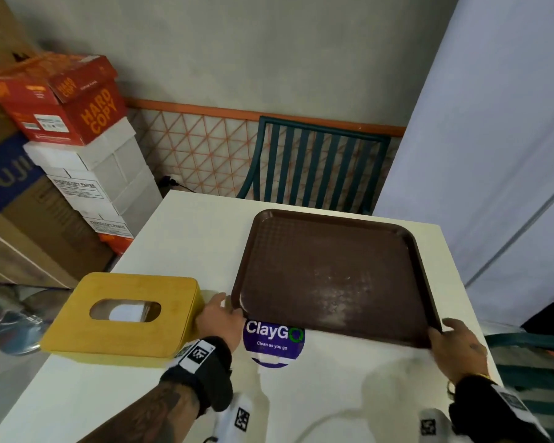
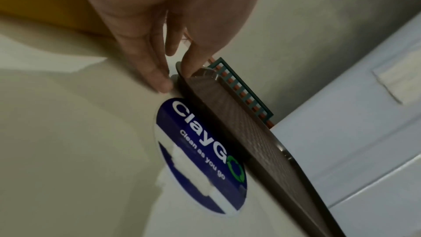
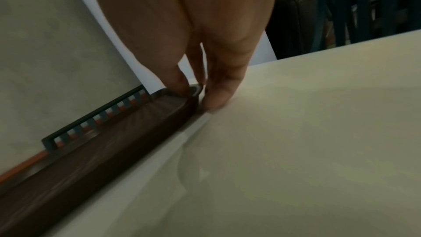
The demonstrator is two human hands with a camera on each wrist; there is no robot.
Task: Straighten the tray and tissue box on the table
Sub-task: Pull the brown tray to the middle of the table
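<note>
From head height we look down on the table [image 1: 77,394]; our wrist views, close and somewhat blurred, face opposite near corners of the tray [image 1: 333,276], seen in all three.

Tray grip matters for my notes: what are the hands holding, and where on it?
Both hold the brown tray: left hand pinches its near-left corner, right hand its near-right corner.

Brown tray [image 1: 333,276] flat on white table, slightly skewed, yellow tissue box [image 1: 125,314] just left, angled
</note>
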